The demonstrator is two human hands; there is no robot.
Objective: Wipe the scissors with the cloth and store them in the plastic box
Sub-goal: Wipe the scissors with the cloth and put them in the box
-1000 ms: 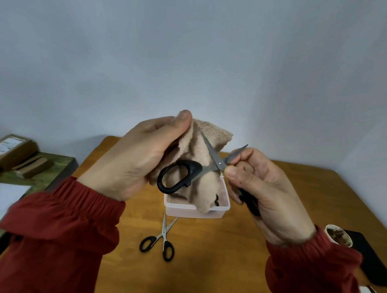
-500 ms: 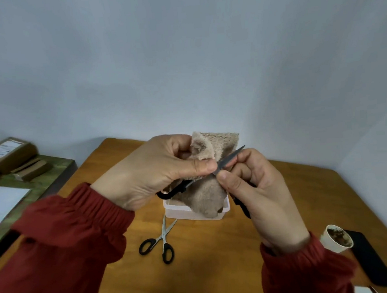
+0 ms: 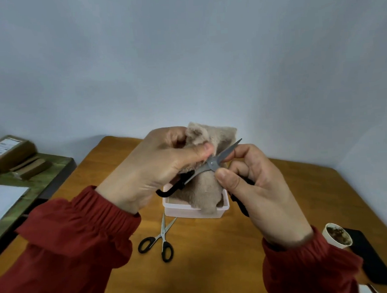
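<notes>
The grip of the left hand (image 3: pixel 153 172) is curling round the beige cloth (image 3: pixel 205 191), thumb pressing it against a blade. The right hand (image 3: pixel 264 191) is pinching the scissors (image 3: pixel 212 164) by the pivot, holding them in the air over the plastic box (image 3: pixel 181 212). A second pair (image 3: pixel 162 237) is lying on the worktop (image 3: pixel 208 271), just near of the box.

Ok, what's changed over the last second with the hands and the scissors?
The left hand folded the cloth over one blade of the held scissors; its thumb, raised before, now pinches the cloth near the pivot, hiding most of the handle loop. The right hand kept its grip on the other handle. The spare scissors and plastic box stayed put on the table.
</notes>
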